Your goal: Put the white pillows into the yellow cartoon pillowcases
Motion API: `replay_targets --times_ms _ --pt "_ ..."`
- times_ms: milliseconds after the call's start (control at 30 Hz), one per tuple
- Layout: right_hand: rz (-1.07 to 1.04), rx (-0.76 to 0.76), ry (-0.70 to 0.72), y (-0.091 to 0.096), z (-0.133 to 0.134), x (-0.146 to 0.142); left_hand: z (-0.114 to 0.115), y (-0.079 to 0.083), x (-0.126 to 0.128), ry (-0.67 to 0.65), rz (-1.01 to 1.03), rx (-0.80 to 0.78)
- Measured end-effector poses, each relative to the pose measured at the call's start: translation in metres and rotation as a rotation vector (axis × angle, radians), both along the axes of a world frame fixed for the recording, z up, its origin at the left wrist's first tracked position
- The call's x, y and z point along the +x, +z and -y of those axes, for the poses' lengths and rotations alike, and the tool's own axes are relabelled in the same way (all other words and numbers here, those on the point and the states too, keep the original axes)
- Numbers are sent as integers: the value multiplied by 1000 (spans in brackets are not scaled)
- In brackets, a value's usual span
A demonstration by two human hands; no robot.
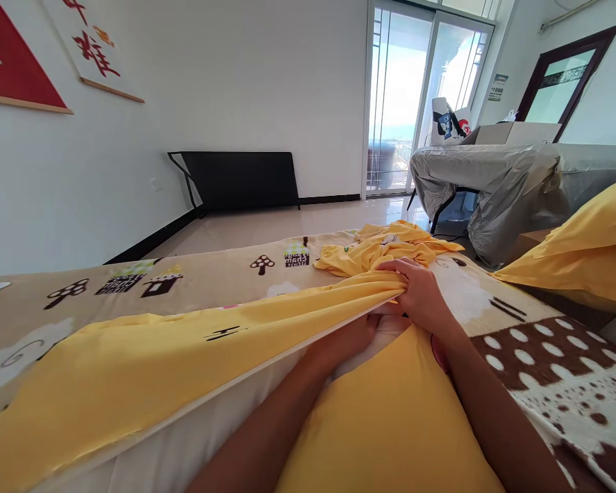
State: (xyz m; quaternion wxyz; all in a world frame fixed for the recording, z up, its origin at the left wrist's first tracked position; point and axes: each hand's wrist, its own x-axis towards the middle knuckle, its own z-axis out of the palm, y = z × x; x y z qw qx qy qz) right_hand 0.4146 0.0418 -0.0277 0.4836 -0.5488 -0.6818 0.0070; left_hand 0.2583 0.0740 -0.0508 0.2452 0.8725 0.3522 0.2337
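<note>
A yellow fabric cover [185,349] with a pale lining stretches from the lower left toward the middle of the bed. My right hand [418,291] is closed on its gathered far end, fingers over the top of the folds. Beneath that edge, my left hand [359,332] reaches in against the pale cloth; its fingers are hidden by the fabric and by the right hand. Between my forearms lies another stretch of smooth yellow cloth [390,411], narrowing up toward my right hand. Just past the hands, a crumpled yellow cloth [385,246] rests on the bed.
A patterned blanket [226,274] with mushrooms, houses and dots covers the bed. At right are a yellow pillow-like bundle [590,246] and a plastic-covered table [493,164] bearing a box [518,132] and a bag [444,123]. A black folded panel [241,179] leans on the wall.
</note>
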Motion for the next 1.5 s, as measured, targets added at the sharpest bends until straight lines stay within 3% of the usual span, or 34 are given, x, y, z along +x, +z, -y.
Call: replay_targets --times_ms 167,333,767,1067,1233,1367,1500 --pt "70 35 -140 -1 1 -1 -1 1 0 -5 -3 -3" --pt "25 62 -26 1 5 -4 -2 -2 -1 -3 1 18" --pt "-134 16 -13 -5 0 -3 2 6 -7 2 -19 -57" --pt "-133 -22 29 -10 -8 1 -2 3 -9 -86 197 -145" --pt "-84 -61 30 -11 -11 3 -1 3 -5 -167 75 10" --pt "-50 -54 36 -10 -9 2 12 9 -8 -285 99 174" --pt "-42 -40 34 -6 -5 0 18 8 -8 -233 87 206"
